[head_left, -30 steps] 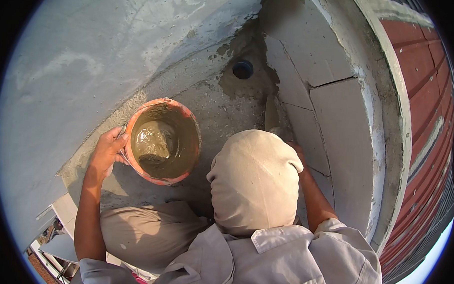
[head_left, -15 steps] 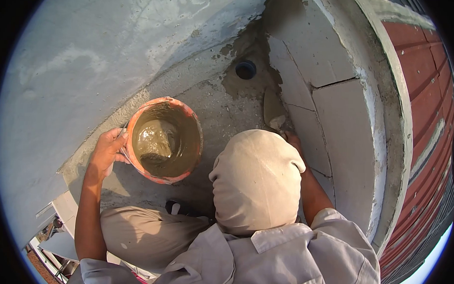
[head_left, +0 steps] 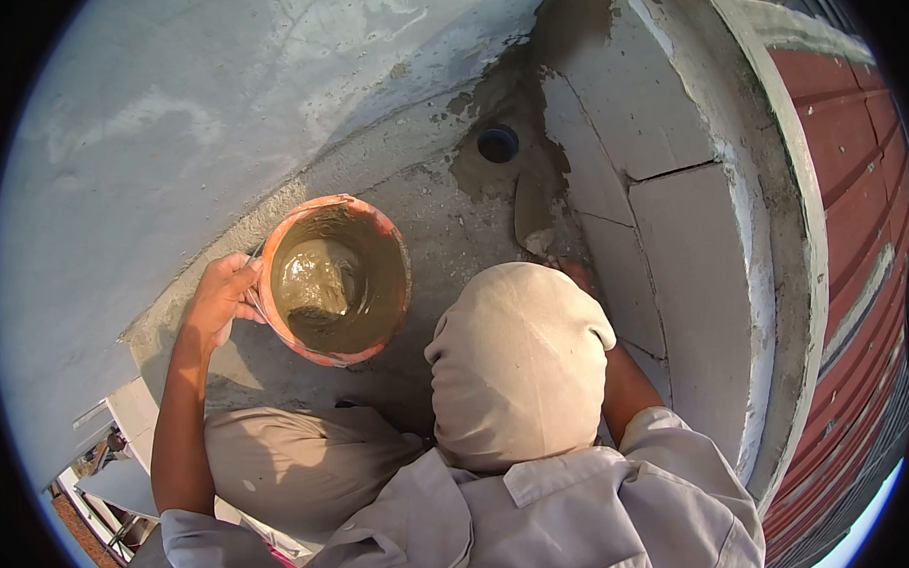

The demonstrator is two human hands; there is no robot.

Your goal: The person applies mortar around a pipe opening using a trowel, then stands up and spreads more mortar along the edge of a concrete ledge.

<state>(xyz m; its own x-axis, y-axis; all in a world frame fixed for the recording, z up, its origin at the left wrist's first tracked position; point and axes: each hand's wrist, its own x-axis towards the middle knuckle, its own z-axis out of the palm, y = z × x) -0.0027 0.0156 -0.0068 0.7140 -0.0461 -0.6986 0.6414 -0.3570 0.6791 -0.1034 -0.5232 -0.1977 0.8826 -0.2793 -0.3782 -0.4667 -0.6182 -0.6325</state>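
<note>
My left hand (head_left: 224,291) grips the rim and wire handle of an orange bucket (head_left: 404,244) on its left side. Wet grey-brown mortar (head_left: 314,279) lies at the bottom of the bucket, which leans a little. My right hand (head_left: 575,272), partly hidden behind my knee, is closed on a trowel. The blade of the trowel (head_left: 530,212) is smeared with mortar and lies close over the wet patch of floor. Just beyond its tip is a dark round pipe opening (head_left: 497,143).
A plastered wall (head_left: 200,105) rises on the left. On the right stands a low wall of pale blocks (head_left: 691,262), with a red metal roof (head_left: 849,178) beyond it. My bent knee (head_left: 522,361) stands between the bucket and the block wall.
The trowel has swung slightly left, its blade now pointing more straight toward the pipe opening. My left hand keeps its grip on the bucket.
</note>
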